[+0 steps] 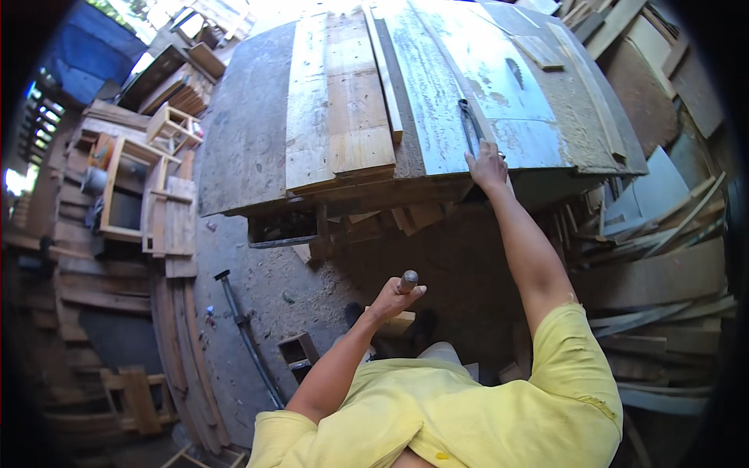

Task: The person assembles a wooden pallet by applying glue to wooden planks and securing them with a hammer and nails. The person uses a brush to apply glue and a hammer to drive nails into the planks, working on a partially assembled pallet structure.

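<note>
Head view: a workbench (246,132) bears pale wooden planks (356,101); at its near edge, the right hand (488,165) bends its fingers over the handles of a dark pincer-like tool (468,123), grip unclear. Before the bench, the left hand (392,299) wraps its fingers round a grey round-ended tool (409,278).

The right hand (488,168) hides part of the dark-headed tool (468,118) at the workbench's near edge; the left hand (388,301), most of the round-ended tool (409,277).
</note>
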### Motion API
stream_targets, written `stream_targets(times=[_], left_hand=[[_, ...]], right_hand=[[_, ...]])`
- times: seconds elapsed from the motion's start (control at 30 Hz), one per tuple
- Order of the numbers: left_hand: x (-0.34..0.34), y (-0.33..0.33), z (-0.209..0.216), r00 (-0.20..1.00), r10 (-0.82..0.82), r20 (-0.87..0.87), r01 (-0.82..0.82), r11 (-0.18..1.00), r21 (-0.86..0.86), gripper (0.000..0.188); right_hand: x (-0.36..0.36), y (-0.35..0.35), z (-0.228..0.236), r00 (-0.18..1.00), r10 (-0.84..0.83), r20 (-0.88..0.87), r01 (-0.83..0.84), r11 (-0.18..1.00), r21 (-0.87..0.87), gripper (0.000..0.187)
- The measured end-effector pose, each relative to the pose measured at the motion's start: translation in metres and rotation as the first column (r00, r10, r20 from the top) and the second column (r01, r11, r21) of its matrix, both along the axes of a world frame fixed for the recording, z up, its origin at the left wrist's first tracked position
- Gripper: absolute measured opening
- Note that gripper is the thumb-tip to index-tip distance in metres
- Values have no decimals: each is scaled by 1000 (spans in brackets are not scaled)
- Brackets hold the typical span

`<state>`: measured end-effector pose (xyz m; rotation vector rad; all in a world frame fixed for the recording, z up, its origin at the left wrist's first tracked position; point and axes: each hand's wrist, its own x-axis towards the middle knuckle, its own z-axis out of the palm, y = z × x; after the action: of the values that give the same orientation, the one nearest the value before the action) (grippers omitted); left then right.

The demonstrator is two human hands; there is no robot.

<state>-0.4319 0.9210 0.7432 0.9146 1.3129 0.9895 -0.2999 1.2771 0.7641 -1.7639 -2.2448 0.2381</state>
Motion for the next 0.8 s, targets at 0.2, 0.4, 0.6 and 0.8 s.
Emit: stream_targets(times=[0.2,0.4,0.6,0.8], left_hand=[[9,-11,1,990,118,-71,-117,993,22,43],[10,-19,-1,991,134,-4,-134,990,44,44],[6,-20,-6,992,123,34,-123,992,7,42],[5,-25,-4,991,131,40,-135,986,97,43]], right_hand=[[-12,58,-21,996,14,92,-1,991,-137,57],[-8,104,-20,988,140,-60,-152,920,-360,48],[60,-27,41,239,-431,-870,-656,589,-472,42],[68,-193,89,38,-264,-964,-693,688,-216,50]])
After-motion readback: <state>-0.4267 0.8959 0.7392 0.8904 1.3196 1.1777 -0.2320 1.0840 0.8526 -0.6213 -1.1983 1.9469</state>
